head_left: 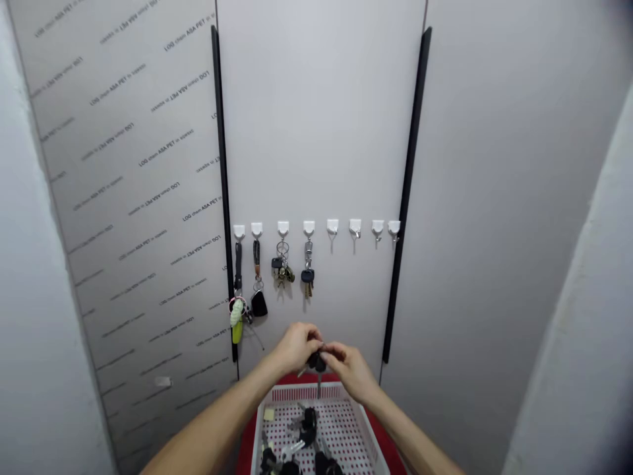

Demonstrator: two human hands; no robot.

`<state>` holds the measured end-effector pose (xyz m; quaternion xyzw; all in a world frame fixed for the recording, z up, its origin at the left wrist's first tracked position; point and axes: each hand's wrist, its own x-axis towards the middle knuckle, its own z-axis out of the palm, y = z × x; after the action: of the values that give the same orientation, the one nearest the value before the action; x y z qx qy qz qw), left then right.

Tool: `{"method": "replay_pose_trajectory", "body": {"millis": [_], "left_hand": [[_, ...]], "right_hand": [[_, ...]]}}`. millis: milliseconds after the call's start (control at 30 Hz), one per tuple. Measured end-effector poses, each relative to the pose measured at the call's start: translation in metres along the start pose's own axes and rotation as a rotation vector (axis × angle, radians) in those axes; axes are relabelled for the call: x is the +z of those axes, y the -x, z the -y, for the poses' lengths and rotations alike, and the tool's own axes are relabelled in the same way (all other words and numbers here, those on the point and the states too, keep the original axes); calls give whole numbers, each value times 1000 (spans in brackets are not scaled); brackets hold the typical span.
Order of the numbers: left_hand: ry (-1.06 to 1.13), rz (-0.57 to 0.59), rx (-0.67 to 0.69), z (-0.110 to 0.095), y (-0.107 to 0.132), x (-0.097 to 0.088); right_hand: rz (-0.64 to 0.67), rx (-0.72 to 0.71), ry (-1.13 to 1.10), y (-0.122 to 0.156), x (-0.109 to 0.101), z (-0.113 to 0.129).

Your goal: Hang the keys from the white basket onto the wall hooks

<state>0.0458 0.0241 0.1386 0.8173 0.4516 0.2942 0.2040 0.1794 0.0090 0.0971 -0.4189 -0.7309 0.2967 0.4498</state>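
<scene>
My left hand [297, 348] and my right hand [350, 368] meet in front of me, both pinched on a black-headed key [317, 363] whose metal blade hangs down. They hover above a white perforated basket [316, 394] holding several more black keys [307, 422]. On the wall above runs a row of white hooks [332, 226]. The left ones carry key bunches [307, 272], one with a green and white fob [237, 318]; the right ones are bare.
The basket rests on a red surface [390, 448]. Black vertical strips [408, 191] edge the grey wall panel. A film-covered panel with printed text [143, 198] stands to the left, a plain wall to the right.
</scene>
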Motion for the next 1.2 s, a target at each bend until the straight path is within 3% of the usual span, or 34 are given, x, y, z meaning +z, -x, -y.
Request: {"method": "replay_pose_trajectory", "body": {"millis": [100,233,367,433,533,633,800,900,1000,1067,1200], "left_hand": [[81,-82,32,-19,-21,-17],[148,-319,102,-55,-51,-52],[14,-498,191,-89,-69,-82],[-87,-546,219,-97,-73,-89],[-174,-523,226,-97,-77,-90],[-234,-456,186,-88,-82,-86],[-284,-395,152,-71,-78,-73],[-257,-380,179,-55,-58,-59],[-161,-302,153,-25,-25,-36],[-92,-212,70,5,1,-16],[-99,-9,-160,65,50,31]], "right_hand": [[-117,15,-50,-21,-16,23],[-273,-10,-127,-63,-51,70],[-463,-55,-126,-101,-77,112],[-552,-52,-36,-116,-84,120],[-672,-37,145,-133,-90,120],[-718,-7,263,-146,-91,109],[-606,17,298,-149,-88,86],[-578,63,244,-133,-81,66],[-560,129,144,-100,-63,33],[-437,205,109,-67,-41,4],[42,316,197,7,14,-54]]}}
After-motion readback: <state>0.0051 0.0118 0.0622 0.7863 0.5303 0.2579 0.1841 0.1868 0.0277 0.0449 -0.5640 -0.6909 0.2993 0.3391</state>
